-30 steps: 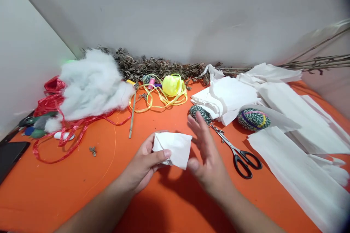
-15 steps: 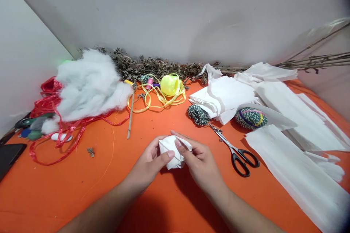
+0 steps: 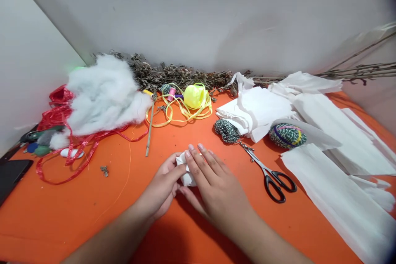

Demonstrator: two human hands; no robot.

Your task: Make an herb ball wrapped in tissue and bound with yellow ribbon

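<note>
At the middle of the orange tabletop, my left hand (image 3: 163, 187) is closed around a crumpled ball of white, paper-like sheet (image 3: 187, 179), thumb on top. My right hand (image 3: 213, 185) lies over the right side of that ball, its fingers stretched out and slightly apart, thumb low beside it. Much of the ball is hidden beneath the right palm. To the right of my hands lie black-handled scissors (image 3: 272, 179), blades pointing away. A small skein of green-and-white twine (image 3: 227, 130) is just beyond their tips.
White sheets (image 3: 328, 132) spread over the right side, with a ball of green twine (image 3: 287, 135) among them. Yellow ribbon (image 3: 194, 97) and dried stems (image 3: 185, 75) lie along the back. Fluffy white stuffing (image 3: 107, 99) and red ribbon (image 3: 89, 154) occupy the left. A thin stick (image 3: 150, 128) lies between.
My right hand has moved from pinching the white ball's edge to lying flat over it, fingers extended. My left hand has shifted slightly left and still holds the ball.
</note>
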